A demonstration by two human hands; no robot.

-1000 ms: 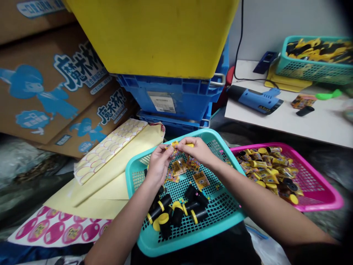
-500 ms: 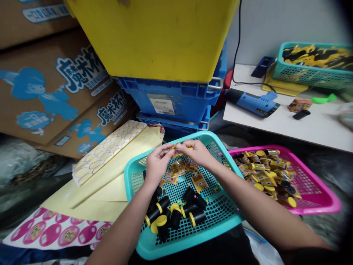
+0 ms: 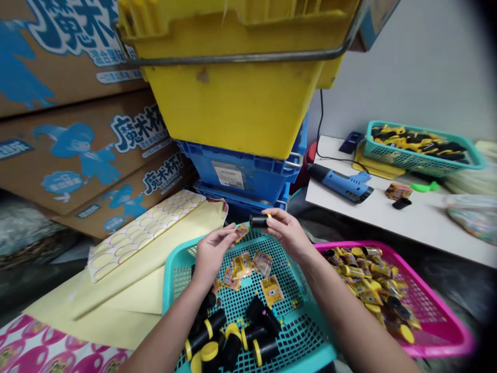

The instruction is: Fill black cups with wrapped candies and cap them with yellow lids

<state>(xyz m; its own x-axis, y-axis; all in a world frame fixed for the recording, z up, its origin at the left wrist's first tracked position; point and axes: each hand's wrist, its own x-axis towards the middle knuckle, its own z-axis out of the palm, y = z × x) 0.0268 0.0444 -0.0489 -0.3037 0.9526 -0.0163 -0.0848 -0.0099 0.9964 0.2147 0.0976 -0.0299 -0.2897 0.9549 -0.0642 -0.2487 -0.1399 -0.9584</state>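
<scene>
My left hand [image 3: 215, 249] pinches a small printed yellow-orange wrapper sleeve [image 3: 241, 232] above the far side of a turquoise basket [image 3: 169, 269]. Just to its right, my right hand [image 3: 286, 233] grips a small black canister with a yellow cap [image 3: 258, 221], held sideways, its black end toward the left hand. The wrapper and canister are apart. Below, inside the basket, lie several flat printed wrappers [image 3: 272, 290]. Nearer to me are several black canisters with yellow lids [image 3: 266, 348], along with tiny coloured beads.
A pink basket [image 3: 435, 339] of wrapped canisters stands to the right. Behind it, a white table [image 3: 423, 220] holds a blue heat gun [image 3: 341, 182] and another turquoise basket [image 3: 423, 150]. Yellow and blue crates [image 3: 233, 103] are stacked ahead; cartons [image 3: 89, 150] and sticker sheets [image 3: 128, 280] are left.
My hands were together over a wrapper and have separated. The right hand now shows a black canister; the left keeps a wrapper. The camera view has tilted upward.
</scene>
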